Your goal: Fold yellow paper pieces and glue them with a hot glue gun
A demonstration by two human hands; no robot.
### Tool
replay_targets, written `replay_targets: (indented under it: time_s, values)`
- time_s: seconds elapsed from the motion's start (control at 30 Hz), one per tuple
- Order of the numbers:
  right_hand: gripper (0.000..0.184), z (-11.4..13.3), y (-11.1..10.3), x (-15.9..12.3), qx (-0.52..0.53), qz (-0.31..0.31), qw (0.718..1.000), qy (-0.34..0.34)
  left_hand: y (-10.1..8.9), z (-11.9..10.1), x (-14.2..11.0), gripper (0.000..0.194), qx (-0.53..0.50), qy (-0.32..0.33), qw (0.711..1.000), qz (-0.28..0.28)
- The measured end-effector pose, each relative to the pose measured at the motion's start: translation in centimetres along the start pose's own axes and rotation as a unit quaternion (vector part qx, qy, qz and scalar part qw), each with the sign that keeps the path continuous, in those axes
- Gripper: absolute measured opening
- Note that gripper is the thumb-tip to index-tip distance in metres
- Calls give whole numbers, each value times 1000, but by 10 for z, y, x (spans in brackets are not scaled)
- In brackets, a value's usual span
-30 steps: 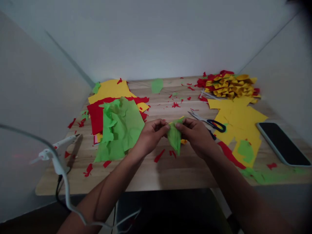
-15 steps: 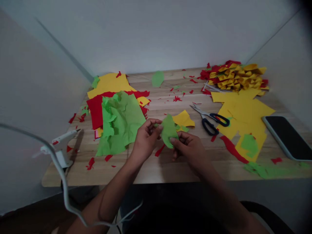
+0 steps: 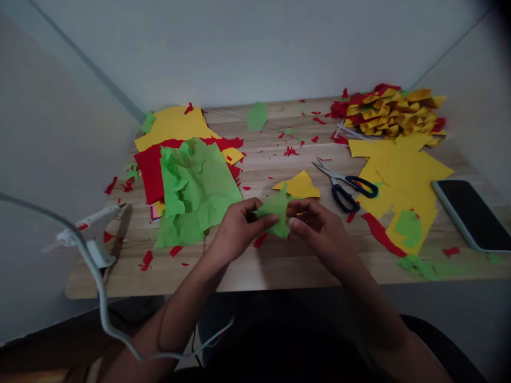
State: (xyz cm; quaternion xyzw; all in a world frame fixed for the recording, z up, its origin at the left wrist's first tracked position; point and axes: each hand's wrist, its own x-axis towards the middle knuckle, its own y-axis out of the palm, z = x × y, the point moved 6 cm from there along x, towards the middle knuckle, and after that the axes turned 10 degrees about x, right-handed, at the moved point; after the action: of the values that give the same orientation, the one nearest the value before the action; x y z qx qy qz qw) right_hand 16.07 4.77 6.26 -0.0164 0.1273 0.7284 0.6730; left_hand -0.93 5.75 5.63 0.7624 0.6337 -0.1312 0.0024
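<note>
My left hand (image 3: 241, 226) pinches a small piece of green paper (image 3: 278, 210) between thumb and fingers, its thumb lying across the front. The paper is folded and stands up above the table. At its right edge, my right hand (image 3: 319, 229) has curled fingers and thumb closed about the border. Just behind the paper lies a yellow paper scrap (image 3: 301, 183). Scissors (image 3: 345, 186) with dark handles rest to the right, blades slightly apart. On the left, a crumpled green sheet (image 3: 199, 186) covers part of a red sheet (image 3: 149, 175).
A glue gun (image 3: 96, 229) stands at the left edge, with a pale cable (image 3: 101, 298) in front. A heap of folded yellow and red paper (image 3: 395, 114) sits back right, near yellow sheets (image 3: 399, 170) and a phone (image 3: 473, 213). Red scraps (image 3: 291, 151) litter the table.
The green piece has been turned and folded between my hands. My left thumb has moved onto its front, and my right fingers have shifted up along its right edge. The view has tilted slightly.
</note>
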Motion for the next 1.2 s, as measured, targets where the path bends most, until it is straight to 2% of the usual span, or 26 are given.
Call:
replay_targets:
  time_s: [0.1,0.17,0.27,0.37,0.53,0.63,0.77,0.87,0.97,1.2]
  values:
    - [26,-5,6,8,52,4,999,3,10,1,-2,34,30,1,999,35]
    - [26,-12,8,12,77,-15,997,-5,13,4,-3,34,-15,-13,999,36]
    - [25,-17,7,15,81,-44,995,-31,18,11,-6,43,-82,-44,994,52]
    - [27,-17,6,14,82,-39,995,-40,23,16,-11,36,-94,-63,991,77]
    - [32,-16,-3,13,115,-77,989,-44,15,20,-15,34,-74,-45,995,51]
    - [31,-15,-9,13,127,-102,985,-62,14,23,-17,31,-65,-59,994,67]
    - [29,-16,-7,13,136,-93,984,-60,17,20,-20,23,-22,-35,993,108]
    - [27,-18,-5,12,136,-87,985,-60,14,19,-21,19,15,-12,997,75]
    - [23,-19,-8,11,140,-93,983,-70,11,21,-22,21,-6,-25,998,53]
    - [21,-23,-7,8,127,-91,987,-48,6,23,-32,29,-29,-81,993,83]
